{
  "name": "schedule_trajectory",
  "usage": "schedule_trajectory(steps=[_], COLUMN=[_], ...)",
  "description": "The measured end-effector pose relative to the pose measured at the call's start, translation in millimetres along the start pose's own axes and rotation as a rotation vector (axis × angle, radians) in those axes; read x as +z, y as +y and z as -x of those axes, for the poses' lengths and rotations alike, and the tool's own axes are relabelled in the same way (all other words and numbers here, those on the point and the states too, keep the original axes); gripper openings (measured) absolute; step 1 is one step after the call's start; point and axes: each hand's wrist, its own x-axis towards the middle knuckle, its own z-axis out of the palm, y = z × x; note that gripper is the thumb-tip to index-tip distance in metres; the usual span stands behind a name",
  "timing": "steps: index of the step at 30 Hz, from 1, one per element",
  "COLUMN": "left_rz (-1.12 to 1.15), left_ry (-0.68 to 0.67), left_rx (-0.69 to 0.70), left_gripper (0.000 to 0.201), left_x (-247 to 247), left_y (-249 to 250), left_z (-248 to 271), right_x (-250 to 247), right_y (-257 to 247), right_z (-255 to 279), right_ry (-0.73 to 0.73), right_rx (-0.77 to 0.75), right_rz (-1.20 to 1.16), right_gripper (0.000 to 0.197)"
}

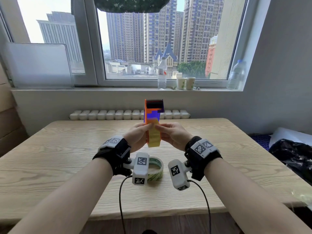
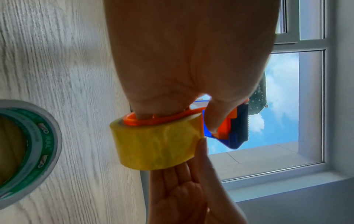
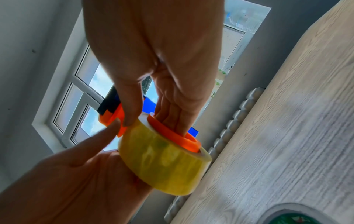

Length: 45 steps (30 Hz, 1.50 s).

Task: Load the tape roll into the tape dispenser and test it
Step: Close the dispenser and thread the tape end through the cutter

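Your left hand and right hand both clasp the tape dispenser above the table, fingers curled, the yellow tape roll seated on its hub. Loading looks done; next, find the tape's end and thread it toward the blade.

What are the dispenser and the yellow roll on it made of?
Tape dispenser: looks like hard moulded plastic, opaque orange and blue with a dull sheen. Yellow tape roll: translucent glossy film, probably packing tape; light shows through its wound layers.

High-rise apartment room: wooden table, radiator, window facing towers.
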Motion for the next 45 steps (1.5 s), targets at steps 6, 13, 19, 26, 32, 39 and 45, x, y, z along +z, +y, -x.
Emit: schedule_trajectory(steps=[6,13,19,26,32,39,45], left_rz=[0.054,0.035,0.025,0.03,0.055,0.041,0.029], left_ry=[-0.03,-0.161,-0.051,-0.07,-0.113,-0.121,-0.077], left_rx=[0.013,-0.035,-0.032,-0.032,-0.049,-0.051,-0.053], left_gripper=[0.034,0.042,0.039,0.039,0.051,0.047,0.046], left_x=[-2.8,-3.4,-5.4,-9.9,-13.1,-14.1,-12.1], left_y=[2.2,0.9,-4.0,-1.4,1.0,-2.1,-1.9], left_z=[1.8,9.0,4.2,3.9,7.2,5.2,3.5], right_x=[3.5,6.7,3.7,2.2,5.9,5.5,5.6], right_y=[-2.5,-0.3,3.8,4.6,4.9,7.8,6.3], right_z=[1.7,-2.5,-1.3,1.2,0.4,-1.8,0.2], right_ry=[-0.016,0.168,0.098,0.009,0.068,0.124,0.093], right_rx=[-0.014,0.023,0.021,0.003,0.008,0.005,-0.004], right_rz=[0.07,0.154,0.115,0.114,0.124,0.13,0.112], right_gripper=[0.038,0.053,0.046,0.038,0.041,0.049,0.046])
